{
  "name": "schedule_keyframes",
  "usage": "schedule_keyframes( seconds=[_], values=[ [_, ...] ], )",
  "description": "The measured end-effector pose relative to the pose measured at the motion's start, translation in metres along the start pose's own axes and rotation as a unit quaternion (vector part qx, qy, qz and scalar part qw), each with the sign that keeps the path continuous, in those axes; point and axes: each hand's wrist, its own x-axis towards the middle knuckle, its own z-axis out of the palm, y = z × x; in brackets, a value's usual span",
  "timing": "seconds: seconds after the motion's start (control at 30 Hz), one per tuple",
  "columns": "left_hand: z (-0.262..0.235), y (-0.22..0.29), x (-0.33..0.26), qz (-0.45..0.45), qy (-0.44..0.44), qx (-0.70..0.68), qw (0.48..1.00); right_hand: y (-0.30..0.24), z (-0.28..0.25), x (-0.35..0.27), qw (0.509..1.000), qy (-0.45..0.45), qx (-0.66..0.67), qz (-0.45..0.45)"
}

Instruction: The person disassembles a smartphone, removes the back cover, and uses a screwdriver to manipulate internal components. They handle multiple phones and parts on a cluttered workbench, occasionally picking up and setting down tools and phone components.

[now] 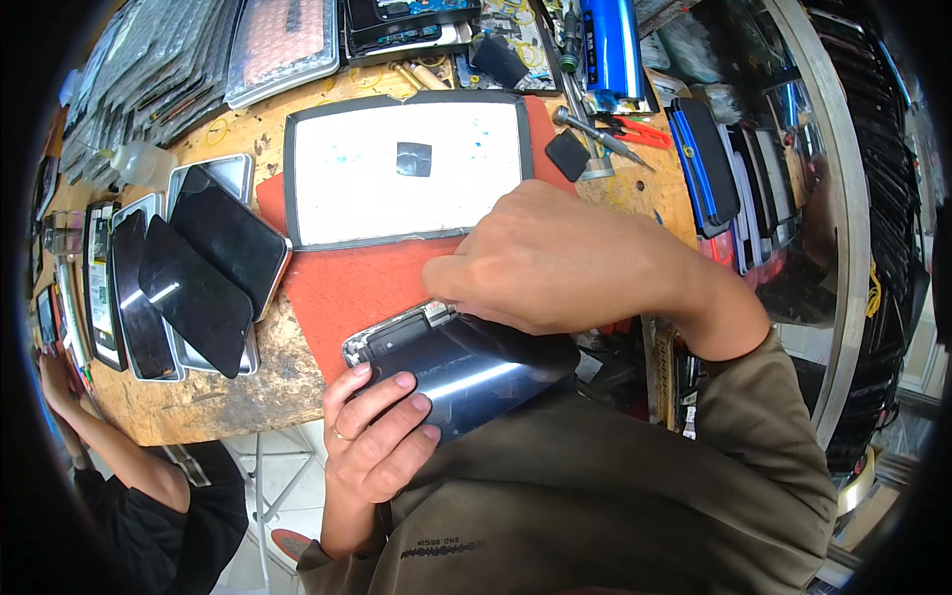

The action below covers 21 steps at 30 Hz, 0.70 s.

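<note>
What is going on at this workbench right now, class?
A person holds a smartphone at the bench's near edge. The left hand grips its lower end, while the right hand presses down at its top end, where the casing looks open. Beyond lie a red mat, a white tablet-sized panel and a pile of dark phone screens. A screwdriver rests farther back. Another person's arm shows at the lower left.

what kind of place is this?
Most likely a phone repair bench. The left hand and right hand hold an opened phone over a red mat; a stack of loose phone screens and a screwdriver lie on the worn wooden table.
</note>
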Motion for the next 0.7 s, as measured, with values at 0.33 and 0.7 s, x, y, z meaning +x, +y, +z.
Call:
schedule_keyframes(
  seconds=[0.33, 0.7],
  values=[
    [-0.0006, 0.0002, -0.0022, 0.001, -0.005, 0.006, 1.0, -0.0009, -0.0061, 0.005, 1.0, -0.026, 0.004, 0.005],
    [0.0006, 0.0004, -0.0075, 0.003, -0.009, 0.018, 1.0, -0.0052, -0.0058, -0.0042, 0.999, 0.03, -0.001, 0.025]
  ],
)
